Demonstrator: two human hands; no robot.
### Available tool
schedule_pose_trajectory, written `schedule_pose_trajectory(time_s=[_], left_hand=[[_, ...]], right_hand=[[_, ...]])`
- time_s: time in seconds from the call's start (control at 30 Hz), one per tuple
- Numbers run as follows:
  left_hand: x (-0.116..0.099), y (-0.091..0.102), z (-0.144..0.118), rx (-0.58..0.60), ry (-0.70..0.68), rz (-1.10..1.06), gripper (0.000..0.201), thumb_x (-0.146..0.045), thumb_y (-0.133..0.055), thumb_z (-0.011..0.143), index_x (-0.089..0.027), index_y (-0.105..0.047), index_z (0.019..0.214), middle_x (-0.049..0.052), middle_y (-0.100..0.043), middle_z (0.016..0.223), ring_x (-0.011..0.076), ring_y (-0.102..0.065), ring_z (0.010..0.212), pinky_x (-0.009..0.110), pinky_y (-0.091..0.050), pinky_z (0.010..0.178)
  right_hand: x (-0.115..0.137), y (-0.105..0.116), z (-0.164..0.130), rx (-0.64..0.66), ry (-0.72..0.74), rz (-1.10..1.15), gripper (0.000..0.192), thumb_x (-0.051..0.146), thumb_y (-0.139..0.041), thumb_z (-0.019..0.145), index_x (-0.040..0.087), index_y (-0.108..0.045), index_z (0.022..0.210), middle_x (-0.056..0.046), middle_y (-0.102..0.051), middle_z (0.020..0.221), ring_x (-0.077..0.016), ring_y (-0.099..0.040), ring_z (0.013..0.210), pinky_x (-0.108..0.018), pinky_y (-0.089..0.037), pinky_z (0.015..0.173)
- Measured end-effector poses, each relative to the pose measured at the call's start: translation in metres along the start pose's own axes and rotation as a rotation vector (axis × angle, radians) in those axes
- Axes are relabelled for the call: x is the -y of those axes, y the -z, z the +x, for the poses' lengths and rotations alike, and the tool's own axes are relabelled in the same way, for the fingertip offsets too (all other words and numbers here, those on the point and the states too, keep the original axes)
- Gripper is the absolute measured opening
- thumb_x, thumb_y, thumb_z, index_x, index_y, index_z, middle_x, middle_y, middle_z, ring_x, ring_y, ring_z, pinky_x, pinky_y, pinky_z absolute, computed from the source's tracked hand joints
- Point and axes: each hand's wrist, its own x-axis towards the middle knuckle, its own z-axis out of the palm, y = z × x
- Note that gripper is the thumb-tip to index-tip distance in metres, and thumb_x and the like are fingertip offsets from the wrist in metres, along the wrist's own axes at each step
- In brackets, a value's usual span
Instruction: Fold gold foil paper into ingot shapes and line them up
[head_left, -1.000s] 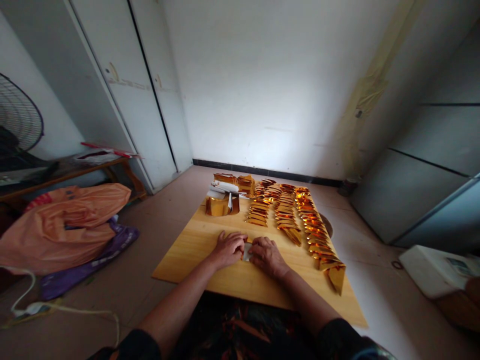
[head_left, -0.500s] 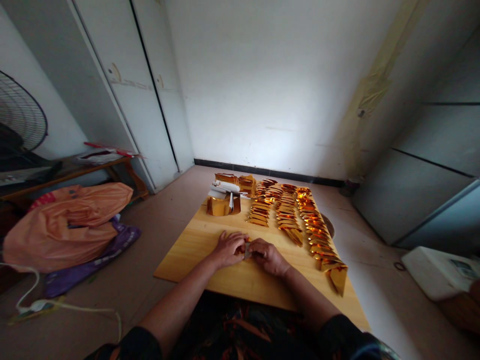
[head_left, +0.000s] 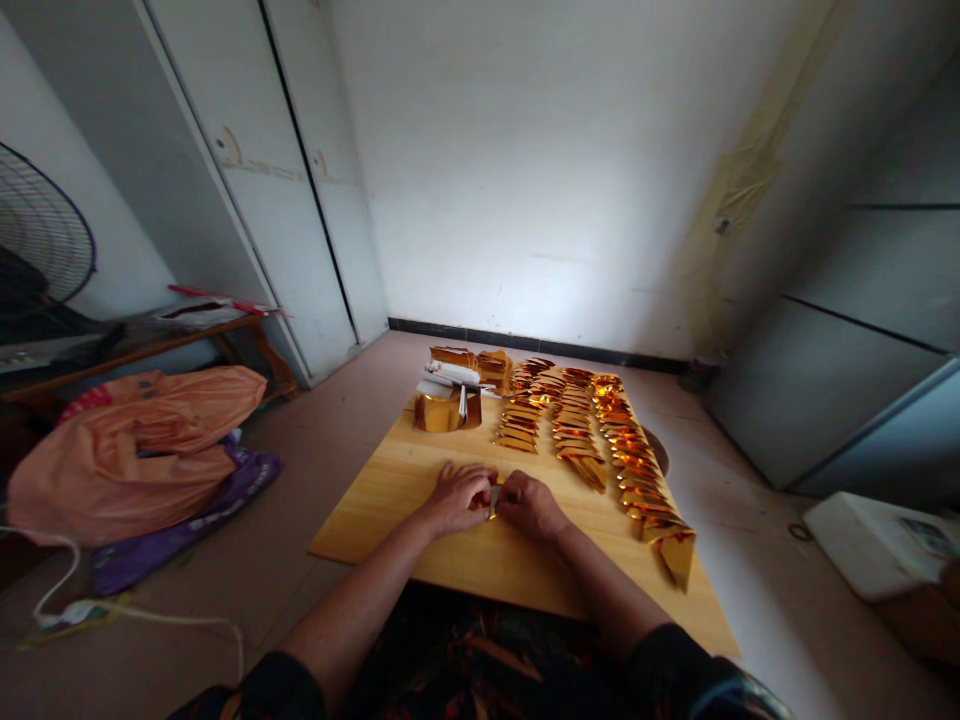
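Small gold foil slip (head_left: pixel 493 499) (mostly hidden).

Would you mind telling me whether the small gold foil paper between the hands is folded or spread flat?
Folded: the small gold foil paper shows only a narrow sliver pinched between left hand and right hand.
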Motion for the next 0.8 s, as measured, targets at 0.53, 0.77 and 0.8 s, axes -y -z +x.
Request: schedule_pose_trajectory(time_s=[0.53, 0.77, 0.8], left_hand=[[-0.0012, 0.0026, 0.0010, 0.035, 0.014, -0.010, 0.011, -0.025, -0.064, 0.074, -0.024, -0.060, 0.084, 0.003, -0.056, 0.132, 0.0261, -0.043, 0.127, 0.055, -0.014, 0.109], [0.0020, -0.0001, 0.0015, 0.022, 0.012, -0.013, 0.008, -0.024, -0.062, 0.075, -0.024, -0.059, 0.082, 0.001, -0.056, 0.132, 0.0260, -0.042, 0.127, 0.057, -0.013, 0.109], [0.0026, -0.0008, 0.0014, 0.015, 0.007, -0.012, 0.008, -0.025, -0.062, 0.075, -0.024, -0.059, 0.082, 0.001, -0.056, 0.132, 0.0262, -0.043, 0.127, 0.057, -0.013, 0.109]], right_hand=[[0.0100, 0.0023, 0.0034, 0.067, -0.047, -0.159, 0.008, 0.029, -0.064, 0.080, 0.026, -0.072, 0.081, 0.001, -0.064, 0.087, -0.0111, -0.059, 0.076, -0.018, -0.037, 0.064], [0.0085, 0.0026, 0.0039, 0.081, -0.055, -0.172, 0.009, 0.031, -0.063, 0.081, 0.027, -0.071, 0.083, 0.002, -0.064, 0.089, -0.0116, -0.059, 0.078, -0.019, -0.037, 0.065], [0.0087, 0.0028, 0.0039, 0.081, -0.056, -0.170, 0.009, 0.031, -0.063, 0.081, 0.027, -0.071, 0.082, 0.002, -0.064, 0.089, -0.0116, -0.059, 0.078, -0.019, -0.037, 0.065]])
